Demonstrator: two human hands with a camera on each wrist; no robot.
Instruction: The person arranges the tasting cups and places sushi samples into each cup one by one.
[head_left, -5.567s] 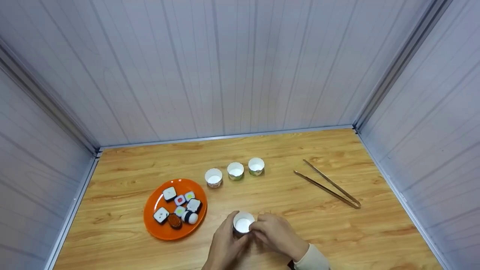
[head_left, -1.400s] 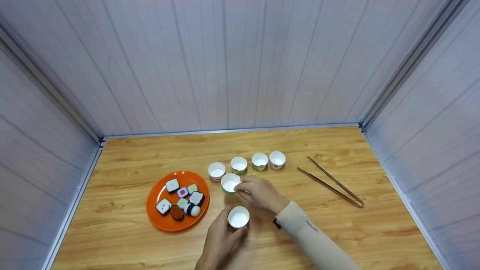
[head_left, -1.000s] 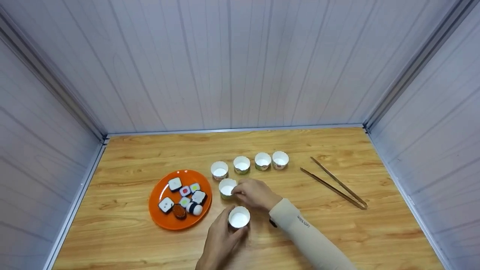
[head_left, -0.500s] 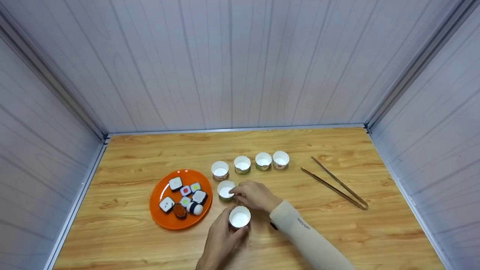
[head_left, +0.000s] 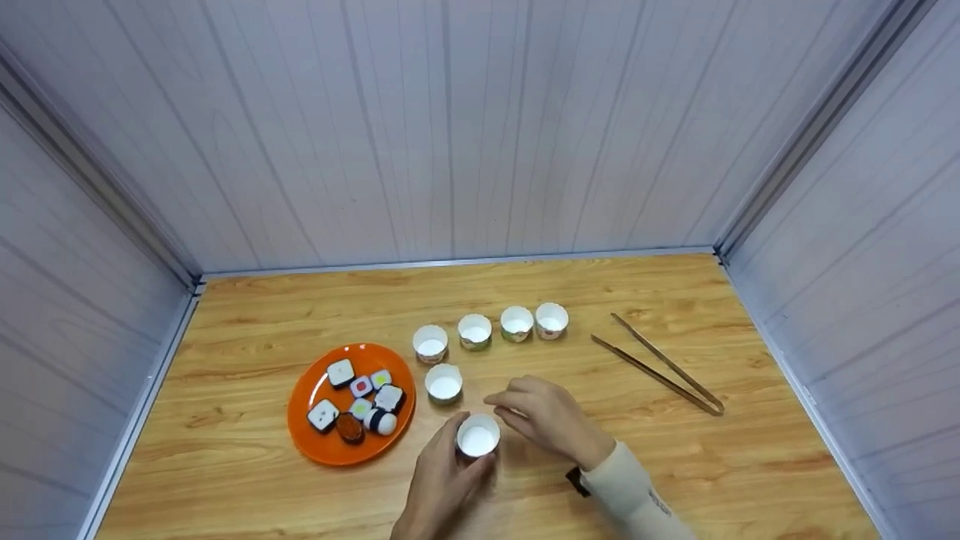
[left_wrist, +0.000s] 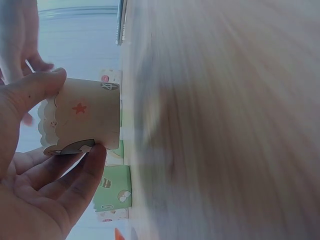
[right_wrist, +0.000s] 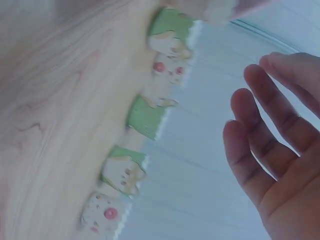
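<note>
Standing on the light wood-grain table (head_left: 750,465): five small round paper cups (head_left: 443,382), white inside, scalloped rims, printed outsides, some green. Four make a back row; one sits nearer, just in front of the row's left end. Sixth one, the pale paper cup with an orange star print (left_wrist: 85,112), is upright in the left hand (head_left: 441,474), thumb on one side, fingers curled round the other; can't tell if its base touches the table. Right hand (head_left: 551,421), beige sleeve (head_left: 628,480), holds nothing: fingers loosely extended, near that cup, apart from it. One round orange plate (head_left: 313,386), left, eight sushi pieces (head_left: 323,415) on it. One pair of metal tongs (head_left: 660,378), right, arms spread.
</note>
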